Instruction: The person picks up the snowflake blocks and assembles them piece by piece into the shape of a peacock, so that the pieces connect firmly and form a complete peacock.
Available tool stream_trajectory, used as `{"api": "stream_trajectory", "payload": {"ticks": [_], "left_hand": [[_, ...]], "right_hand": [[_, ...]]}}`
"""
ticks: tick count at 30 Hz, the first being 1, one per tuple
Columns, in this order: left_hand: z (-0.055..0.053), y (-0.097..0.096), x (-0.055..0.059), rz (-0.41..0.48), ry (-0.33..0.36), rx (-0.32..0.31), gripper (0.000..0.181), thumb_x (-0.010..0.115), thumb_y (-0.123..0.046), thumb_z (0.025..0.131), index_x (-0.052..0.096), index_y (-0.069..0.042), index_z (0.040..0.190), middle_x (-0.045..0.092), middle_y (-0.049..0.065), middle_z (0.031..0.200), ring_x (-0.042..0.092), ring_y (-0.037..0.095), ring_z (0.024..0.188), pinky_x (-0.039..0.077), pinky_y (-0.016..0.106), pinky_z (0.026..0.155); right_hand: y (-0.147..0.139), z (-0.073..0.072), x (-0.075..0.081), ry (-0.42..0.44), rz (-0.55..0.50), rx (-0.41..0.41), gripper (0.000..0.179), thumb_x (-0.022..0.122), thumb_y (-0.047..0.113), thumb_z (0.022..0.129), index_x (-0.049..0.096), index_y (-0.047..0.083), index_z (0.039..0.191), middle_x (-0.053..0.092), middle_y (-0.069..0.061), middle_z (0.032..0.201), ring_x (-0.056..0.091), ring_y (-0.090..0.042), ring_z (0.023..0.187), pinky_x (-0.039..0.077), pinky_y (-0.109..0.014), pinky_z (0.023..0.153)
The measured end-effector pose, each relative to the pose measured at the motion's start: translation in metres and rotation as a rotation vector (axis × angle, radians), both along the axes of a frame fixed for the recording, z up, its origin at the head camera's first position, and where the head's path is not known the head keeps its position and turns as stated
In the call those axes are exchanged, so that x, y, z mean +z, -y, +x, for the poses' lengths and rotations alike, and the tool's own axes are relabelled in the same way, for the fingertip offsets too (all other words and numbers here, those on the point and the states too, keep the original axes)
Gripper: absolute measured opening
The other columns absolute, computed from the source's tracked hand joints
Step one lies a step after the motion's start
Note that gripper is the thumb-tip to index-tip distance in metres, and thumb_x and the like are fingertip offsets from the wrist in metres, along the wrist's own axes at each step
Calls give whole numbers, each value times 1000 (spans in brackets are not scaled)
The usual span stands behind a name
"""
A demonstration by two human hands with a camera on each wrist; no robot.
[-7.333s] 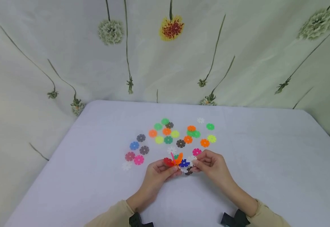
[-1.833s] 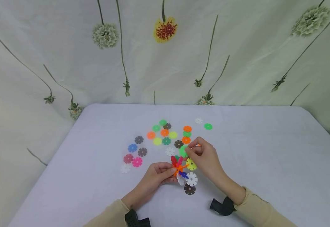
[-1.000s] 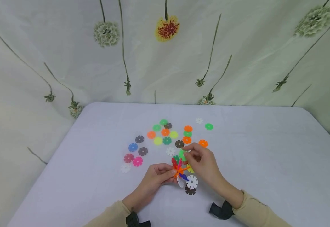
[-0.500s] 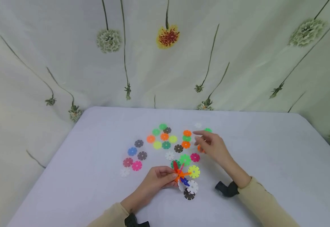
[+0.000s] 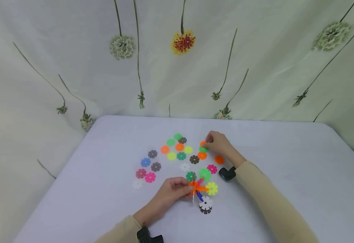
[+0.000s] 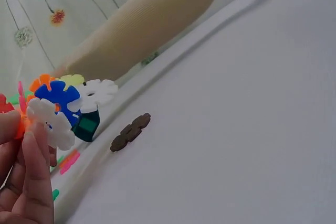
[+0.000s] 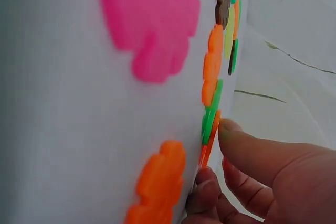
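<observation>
Disc cluster [image 6: 56, 97]: likely light, stiff, joints weak; grip centrally. Left hand [image 5: 174, 189] pinches its 9 o'clock side; right hand [image 5: 221, 143] pinches orange disc [image 5: 202, 143] at 12 o'clock.

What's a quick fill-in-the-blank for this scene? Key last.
In the left wrist view, the left hand holds a joined cluster whose rightmost disc is ____.
The right hand touches an ____ disc.
Just below it in the head view lies a ____ disc.
The backdrop shows printed ____.
Missing: white; orange; green; flowers.
</observation>
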State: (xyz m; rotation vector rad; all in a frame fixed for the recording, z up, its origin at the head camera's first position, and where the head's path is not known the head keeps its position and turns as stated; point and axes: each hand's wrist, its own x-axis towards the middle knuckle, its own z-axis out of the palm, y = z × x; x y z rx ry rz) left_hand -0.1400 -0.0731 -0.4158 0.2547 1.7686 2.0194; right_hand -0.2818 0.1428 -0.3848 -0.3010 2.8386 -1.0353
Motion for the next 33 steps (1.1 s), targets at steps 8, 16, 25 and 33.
{"api": "stream_trajectory", "payload": {"ticks": [8, 16, 25, 33], "left_hand": [[-4, 1, 2, -42, -21, -1, 21, 66, -11, 88, 63, 8, 96, 63, 6, 76, 56, 14, 66, 51, 23, 67], [-2, -4, 0, -51, 21, -12, 23, 66, -13, 88, 63, 7, 99, 64, 6, 80, 58, 13, 66, 53, 25, 70], [-1, -2, -4, -54, 3, -39, 22, 66, -12, 88, 64, 8, 97, 63, 6, 76, 56, 13, 65, 52, 23, 66], [-4, 3, -1, -19, 18, -73, 22, 65, -13, 89, 64, 8, 97, 61, 5, 73, 53, 13, 64, 50, 21, 64]], "right_hand": [[-5, 3, 1, 28, -2, 78, 31, 69, 21, 86, 59, 5, 110, 52, -8, 82, 47, -21, 68, 43, -28, 60], [-14, 8, -8, 54, -37, 47, 21, 71, 20, 84, 60, 3, 91, 56, -6, 77, 49, -20, 68, 43, -27, 59], [-25, 45, -3, 41, -283, 38, 22, 62, 6, 90, 62, -3, 109, 63, -6, 70, 58, -20, 60, 50, -28, 59], [2, 98, 20, 77, -422, 230, 18, 64, 11, 89, 65, 2, 106, 66, -5, 71, 63, -18, 67, 51, -33, 64]]}}
